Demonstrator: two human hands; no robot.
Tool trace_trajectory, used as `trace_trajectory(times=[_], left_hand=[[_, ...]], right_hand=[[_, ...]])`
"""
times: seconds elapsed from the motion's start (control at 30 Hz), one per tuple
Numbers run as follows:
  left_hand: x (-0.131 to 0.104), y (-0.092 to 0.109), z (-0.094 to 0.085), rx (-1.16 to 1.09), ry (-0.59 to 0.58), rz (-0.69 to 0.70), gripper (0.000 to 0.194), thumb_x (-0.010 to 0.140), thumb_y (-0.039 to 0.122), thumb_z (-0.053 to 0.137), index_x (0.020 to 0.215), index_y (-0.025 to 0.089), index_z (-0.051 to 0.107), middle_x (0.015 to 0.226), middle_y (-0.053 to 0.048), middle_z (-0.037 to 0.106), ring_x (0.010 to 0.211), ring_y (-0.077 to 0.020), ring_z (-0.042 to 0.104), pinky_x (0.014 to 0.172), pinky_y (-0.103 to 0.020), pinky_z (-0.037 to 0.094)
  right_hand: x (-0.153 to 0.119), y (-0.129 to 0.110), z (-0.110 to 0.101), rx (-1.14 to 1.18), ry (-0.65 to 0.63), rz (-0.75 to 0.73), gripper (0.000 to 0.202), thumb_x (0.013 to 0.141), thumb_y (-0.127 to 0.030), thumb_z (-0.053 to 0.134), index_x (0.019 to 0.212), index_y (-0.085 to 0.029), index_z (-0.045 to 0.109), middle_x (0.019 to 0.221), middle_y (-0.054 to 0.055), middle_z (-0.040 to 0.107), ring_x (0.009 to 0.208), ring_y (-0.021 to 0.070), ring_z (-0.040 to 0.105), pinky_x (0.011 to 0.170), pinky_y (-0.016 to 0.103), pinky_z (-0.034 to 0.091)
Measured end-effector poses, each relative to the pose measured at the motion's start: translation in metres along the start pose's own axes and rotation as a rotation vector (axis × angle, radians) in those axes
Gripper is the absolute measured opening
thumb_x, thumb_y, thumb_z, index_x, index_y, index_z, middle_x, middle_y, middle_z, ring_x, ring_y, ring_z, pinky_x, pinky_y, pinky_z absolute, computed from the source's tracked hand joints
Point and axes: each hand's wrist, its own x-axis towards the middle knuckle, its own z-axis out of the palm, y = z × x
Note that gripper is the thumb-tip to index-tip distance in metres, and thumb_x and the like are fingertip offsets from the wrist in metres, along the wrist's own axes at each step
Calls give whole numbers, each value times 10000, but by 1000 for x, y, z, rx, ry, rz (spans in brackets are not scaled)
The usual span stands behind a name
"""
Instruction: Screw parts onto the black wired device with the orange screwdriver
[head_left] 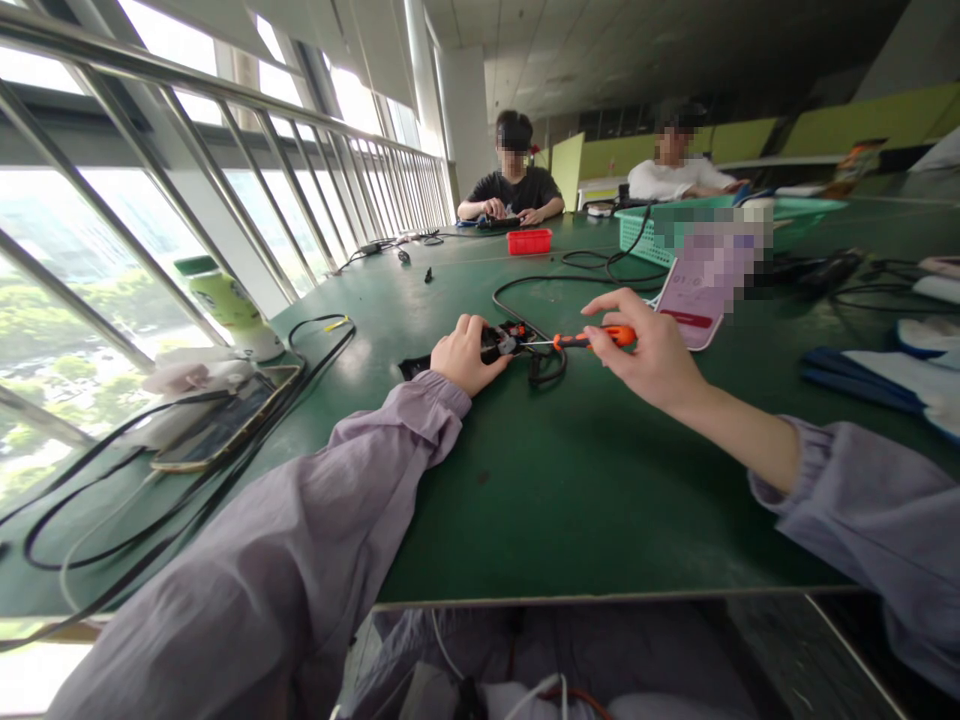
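Note:
My left hand [466,358] is wrapped round a black device [491,343] and presses it down on the green table. The device's near casing is open at its right end, where red and grey inner parts show; its exact kind I cannot make out. An orange-and-black screwdriver [596,337] lies level in my right hand [646,350], gripped by thumb and fingers at the handle with the index finger raised. Its shaft points left into the exposed parts. A black cable [553,372] curls beside the device's right end.
A pink phone [701,285] leans upright behind my right hand, before a green basket [649,235]. A red tray [529,242] stands farther back. Left lie a dark phone [217,425], cables and a green bottle [229,310]; gloves [892,375] lie right. Two people sit opposite.

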Motion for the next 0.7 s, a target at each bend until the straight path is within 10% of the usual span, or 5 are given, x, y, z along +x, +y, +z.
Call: trace_trajectory(times=[0.7], left_hand=[[0,-1,0,-9,-17,-9,451,767,512,553,1073,191,470,1091,-60,538,927,-232,607,717,-314,465]], right_hand=[[1,0,2,-6,83,-80,280,740,-227,566,1015,-207,514,792,23,631,690,166,605,646,273,444]])
